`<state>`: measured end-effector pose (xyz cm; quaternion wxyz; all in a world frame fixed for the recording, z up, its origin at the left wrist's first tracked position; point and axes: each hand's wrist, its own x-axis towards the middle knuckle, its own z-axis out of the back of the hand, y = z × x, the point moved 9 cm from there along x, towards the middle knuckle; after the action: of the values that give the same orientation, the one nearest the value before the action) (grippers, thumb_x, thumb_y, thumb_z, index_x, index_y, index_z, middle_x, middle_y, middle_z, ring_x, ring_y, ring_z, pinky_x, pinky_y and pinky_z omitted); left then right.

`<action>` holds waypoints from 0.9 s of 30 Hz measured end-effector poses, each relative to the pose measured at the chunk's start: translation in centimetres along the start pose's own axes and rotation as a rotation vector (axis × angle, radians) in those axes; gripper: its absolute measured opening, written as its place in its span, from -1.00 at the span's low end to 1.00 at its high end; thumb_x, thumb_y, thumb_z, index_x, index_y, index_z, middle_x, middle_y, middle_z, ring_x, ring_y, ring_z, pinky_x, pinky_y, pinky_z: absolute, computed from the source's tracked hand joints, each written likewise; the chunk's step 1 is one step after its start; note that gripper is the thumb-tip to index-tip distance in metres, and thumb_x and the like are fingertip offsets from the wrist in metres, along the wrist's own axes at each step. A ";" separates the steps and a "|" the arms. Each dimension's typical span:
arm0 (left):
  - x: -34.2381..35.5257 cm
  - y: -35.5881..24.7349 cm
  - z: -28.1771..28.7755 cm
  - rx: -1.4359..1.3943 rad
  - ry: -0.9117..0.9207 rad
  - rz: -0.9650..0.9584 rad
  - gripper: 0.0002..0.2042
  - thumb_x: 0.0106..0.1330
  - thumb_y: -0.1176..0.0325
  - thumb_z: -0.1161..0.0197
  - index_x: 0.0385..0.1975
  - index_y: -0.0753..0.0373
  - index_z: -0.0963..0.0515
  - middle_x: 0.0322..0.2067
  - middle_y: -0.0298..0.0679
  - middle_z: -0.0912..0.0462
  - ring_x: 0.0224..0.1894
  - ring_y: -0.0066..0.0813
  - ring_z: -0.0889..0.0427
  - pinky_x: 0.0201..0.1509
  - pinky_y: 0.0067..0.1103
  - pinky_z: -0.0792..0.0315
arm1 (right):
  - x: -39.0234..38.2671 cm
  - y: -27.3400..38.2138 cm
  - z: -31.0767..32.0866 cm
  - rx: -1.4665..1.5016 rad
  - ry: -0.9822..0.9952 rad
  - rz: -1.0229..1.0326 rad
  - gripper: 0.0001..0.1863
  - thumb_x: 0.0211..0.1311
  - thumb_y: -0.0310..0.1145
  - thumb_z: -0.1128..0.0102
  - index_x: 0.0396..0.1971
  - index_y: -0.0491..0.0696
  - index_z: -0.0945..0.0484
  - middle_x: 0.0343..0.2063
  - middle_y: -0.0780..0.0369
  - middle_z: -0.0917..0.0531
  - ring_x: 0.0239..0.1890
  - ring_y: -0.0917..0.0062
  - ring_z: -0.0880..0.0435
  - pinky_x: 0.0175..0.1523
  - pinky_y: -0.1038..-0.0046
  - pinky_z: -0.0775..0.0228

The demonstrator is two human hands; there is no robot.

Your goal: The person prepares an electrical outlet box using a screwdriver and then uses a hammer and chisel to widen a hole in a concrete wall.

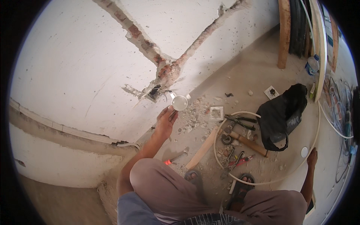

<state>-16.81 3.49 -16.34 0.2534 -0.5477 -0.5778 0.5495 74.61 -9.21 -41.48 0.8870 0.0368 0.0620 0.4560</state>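
You have two hands (164, 123), two sandals (246, 189), one round box (179, 103), one white disc (304, 152), one black bag (275, 122), one hammer (247, 143).

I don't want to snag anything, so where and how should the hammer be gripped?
Probably midway along the wooden handle of the hammer, from above and the near side: it is slim and lies slantwise. A black roll and dark-handled tool lie close to the head end; the black bag sits beyond.
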 end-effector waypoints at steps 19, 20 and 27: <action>2.7 -1.8 -4.0 0.013 0.052 -0.016 -0.63 0.35 0.56 -0.16 0.13 0.39 -0.32 -0.05 -0.13 -0.52 -0.02 -0.36 -0.57 0.19 -0.52 -0.50 | -22.9 73.9 23.9 0.850 0.669 1.221 -0.52 0.30 -0.18 -0.22 0.09 -0.17 -0.43 -0.43 0.10 -0.71 -0.44 0.44 -0.70 -0.26 0.38 -0.53; 2.9 -1.5 -4.0 0.028 0.047 -0.012 -0.63 0.35 0.56 -0.16 0.13 0.40 -0.32 -0.04 -0.13 -0.52 -0.02 -0.35 -0.57 0.19 -0.52 -0.51 | -22.6 75.4 21.5 0.979 0.737 1.195 -0.56 0.29 -0.21 -0.24 0.04 -0.18 -0.48 -0.44 0.12 -0.71 -0.47 0.50 -0.69 -0.30 0.43 -0.52; -0.5 -5.1 -3.5 0.255 -0.018 0.190 -0.53 0.36 0.49 -0.19 0.24 0.36 -0.24 -0.03 -0.11 -0.53 0.05 -0.27 -0.57 0.19 -0.46 -0.51 | -20.9 81.3 20.2 1.460 0.546 1.048 -0.72 0.24 -0.28 -0.30 -0.21 -0.19 -0.64 -0.55 0.22 -0.68 -0.54 0.65 -0.61 -0.37 0.57 -0.45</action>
<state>-15.34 5.37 -10.59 0.2627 -0.5583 -0.4513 0.6447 0.05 20.90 -10.03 0.2806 0.4991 0.5142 0.6385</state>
